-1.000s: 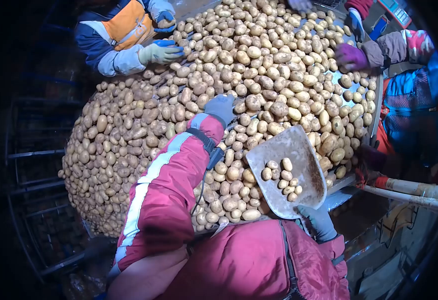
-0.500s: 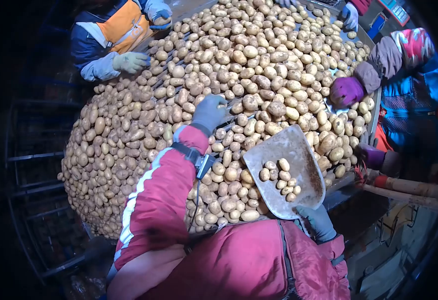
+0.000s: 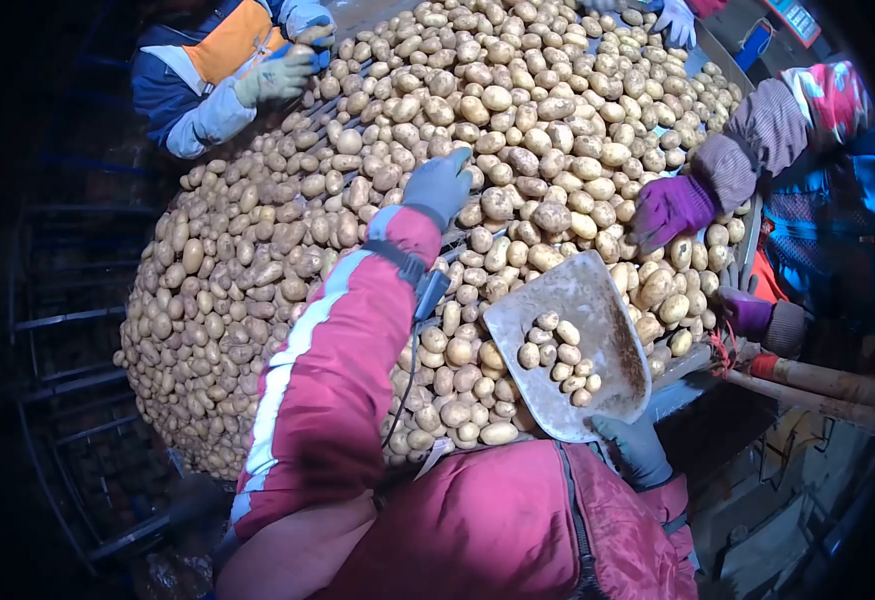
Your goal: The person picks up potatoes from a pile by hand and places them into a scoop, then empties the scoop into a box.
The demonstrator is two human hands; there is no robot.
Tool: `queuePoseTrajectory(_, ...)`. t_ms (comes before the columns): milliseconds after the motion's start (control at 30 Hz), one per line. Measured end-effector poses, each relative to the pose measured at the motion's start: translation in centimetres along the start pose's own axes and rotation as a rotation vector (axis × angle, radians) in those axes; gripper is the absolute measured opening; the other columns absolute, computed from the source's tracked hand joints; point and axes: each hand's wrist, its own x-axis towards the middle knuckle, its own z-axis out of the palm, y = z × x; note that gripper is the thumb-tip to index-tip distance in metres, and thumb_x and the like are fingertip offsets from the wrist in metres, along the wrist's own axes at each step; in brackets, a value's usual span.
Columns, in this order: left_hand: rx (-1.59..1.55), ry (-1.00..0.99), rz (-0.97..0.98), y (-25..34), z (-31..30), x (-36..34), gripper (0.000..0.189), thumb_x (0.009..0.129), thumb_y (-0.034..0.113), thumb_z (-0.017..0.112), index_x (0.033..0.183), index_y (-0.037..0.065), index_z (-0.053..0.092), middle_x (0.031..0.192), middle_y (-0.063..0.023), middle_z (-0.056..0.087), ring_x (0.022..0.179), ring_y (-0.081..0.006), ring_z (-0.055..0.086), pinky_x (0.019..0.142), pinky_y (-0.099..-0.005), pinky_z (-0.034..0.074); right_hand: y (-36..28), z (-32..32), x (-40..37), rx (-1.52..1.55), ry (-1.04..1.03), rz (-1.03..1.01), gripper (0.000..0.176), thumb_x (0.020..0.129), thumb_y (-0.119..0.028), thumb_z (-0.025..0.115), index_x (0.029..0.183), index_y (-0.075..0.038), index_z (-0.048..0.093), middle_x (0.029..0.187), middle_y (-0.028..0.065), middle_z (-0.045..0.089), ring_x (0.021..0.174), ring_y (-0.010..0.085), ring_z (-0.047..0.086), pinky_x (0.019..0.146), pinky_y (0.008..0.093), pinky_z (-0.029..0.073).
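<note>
The grey-gloved fingers (image 3: 458,162) of the left hand (image 3: 441,185) spread over the heap of potatoes (image 3: 258,290), now farther out across the pile than half a second ago; seen from the back, the glove hides whether it grips anything; the red sleeve (image 3: 338,360) stretches out behind it. The right hand (image 3: 638,450) stays closed round the handle of the scoop (image 3: 603,300), which has barely shifted at the near right edge of the heap, above the table rim (image 3: 683,385); its long axis runs from the handle up and slightly left, wide mouth pointing away from the wearer into the pile; a cluster of small potatoes (image 3: 556,352) lies in its bowl. A co-worker's purple glove (image 3: 670,210) has come down onto the potatoes beside the scoop's far end; another's pale glove (image 3: 276,78) has moved up at the far left. The handle is hidden inside the glove; the frame's edges are dark.
</note>
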Motion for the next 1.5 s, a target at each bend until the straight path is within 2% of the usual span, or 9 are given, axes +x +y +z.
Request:
queuePoseTrajectory(267, -0.2, 0.054, 0.106, -5.5, -1.4, -0.8, 0.026, 0.088, 0.034, 0.068, 0.1, 0.012, 0.073, 0.095, -0.0169, 0.076, 0.09, -0.0382, 0.073, 0.083, -0.0479, 0.057, 0.5, -0.3, -0.2, -0.019, 0.031, -0.02, 0.036, 0.09, -0.012, 0.074, 0.123, 0.001, 0.066, 0.112, 0.0059, 0.07, 0.1, 0.0165, 0.065, 0.087, 0.0317, 0.052)
queuePoseTrajectory(367, 0.049, -0.193, -0.106, -2.8, -4.7, -4.1, 0.026, 0.088, 0.033, 0.066, 0.101, 0.012, 0.073, 0.096, -0.0181, 0.076, 0.092, -0.0381, 0.073, 0.083, -0.0472, 0.057, 0.6, -0.5, 0.1, -0.069, 0.016, 0.034, 0.036, 0.09, -0.012, 0.073, 0.124, 0.001, 0.065, 0.112, 0.0059, 0.07, 0.1, 0.0166, 0.065, 0.088, 0.032, 0.052)
queuePoseTrajectory(400, 0.347, -0.218, 0.17, -6.1, -1.5, -4.3, 0.026, 0.09, 0.031, 0.064, 0.105, 0.012, 0.072, 0.095, -0.0181, 0.075, 0.093, -0.038, 0.072, 0.082, -0.0488, 0.057, 0.4, -0.2, 0.1, -0.052, 0.011, 0.031, 0.036, 0.091, -0.011, 0.072, 0.124, 0.001, 0.065, 0.112, 0.006, 0.07, 0.101, 0.0166, 0.065, 0.089, 0.0321, 0.052)
queuePoseTrajectory(500, 0.338, -0.005, 0.211, -7.0, 2.3, -5.8, 0.025, 0.091, 0.03, 0.064, 0.107, 0.012, 0.069, 0.097, -0.019, 0.073, 0.095, -0.0381, 0.072, 0.081, -0.051, 0.056, 0.4, -0.2, 0.2, -0.033, 0.004, 0.006, 0.036, 0.091, -0.011, 0.072, 0.124, 0.001, 0.065, 0.113, 0.0063, 0.07, 0.101, 0.0167, 0.065, 0.089, 0.0322, 0.052)
queuePoseTrajectory(667, 0.503, -0.09, 0.159, -5.2, 1.6, -5.1, 0.023, 0.088, 0.019, 0.065, 0.111, 0.014, 0.062, 0.106, -0.0126, 0.065, 0.095, -0.033, 0.07, 0.081, -0.0472, 0.055, 0.0, -0.3, 0.0, -0.041, 0.013, 0.028, 0.037, 0.09, -0.01, 0.072, 0.125, 0.002, 0.065, 0.113, 0.0069, 0.07, 0.101, 0.0169, 0.066, 0.089, 0.0317, 0.052)
queuePoseTrajectory(900, 0.331, -0.04, 0.291, -6.2, 2.2, -5.9, 0.026, 0.088, 0.021, 0.07, 0.11, 0.011, 0.061, 0.111, -0.0152, 0.061, 0.098, -0.0354, 0.068, 0.082, -0.0488, 0.055, 0.5, -0.3, 0.4, -0.081, 0.033, 0.059, 0.034, 0.091, -0.01, 0.073, 0.121, 0.002, 0.066, 0.11, 0.0061, 0.071, 0.097, 0.0158, 0.066, 0.085, 0.0304, 0.052)
queuePoseTrajectory(1067, 0.335, -0.092, 0.131, -5.5, 5.7, -3.5, 0.027, 0.088, 0.021, 0.071, 0.11, 0.012, 0.06, 0.112, -0.0163, 0.062, 0.097, -0.0375, 0.068, 0.079, -0.0509, 0.055, 0.4, -0.8, 0.4, -0.062, 0.034, 0.06, 0.034, 0.09, -0.01, 0.074, 0.121, 0.002, 0.066, 0.109, 0.0055, 0.071, 0.094, 0.0152, 0.066, 0.084, 0.0304, 0.052)
queuePoseTrajectory(1300, 0.375, -0.052, 0.373, -8.6, 6.1, -5.5, 0.03, 0.09, 0.011, 0.063, 0.12, 0.017, 0.061, 0.114, -0.0139, 0.062, 0.093, -0.0362, 0.068, 0.078, -0.0497, 0.056, 0.2, -0.3, 0.3, -0.021, 0.035, 0.032, 0.041, 0.089, -0.009, 0.075, 0.127, 0.002, 0.064, 0.113, 0.0073, 0.071, 0.1, 0.0172, 0.067, 0.087, 0.0321, 0.054)
queuePoseTrajectory(1500, 0.319, -0.027, 0.26, -5.8, 3.8, -5.2, 0.015, 0.089, 0.017, 0.068, 0.101, 0.008, 0.07, 0.1, -0.0116, 0.07, 0.089, -0.031, 0.072, 0.074, -0.0444, 0.058, 0.8, -1.2, 0.5, -0.058, 0.012, 0.023, 0.045, 0.089, -0.011, 0.076, 0.129, 0.003, 0.063, 0.116, 0.0081, 0.071, 0.1, 0.017, 0.067, 0.086, 0.0321, 0.054)
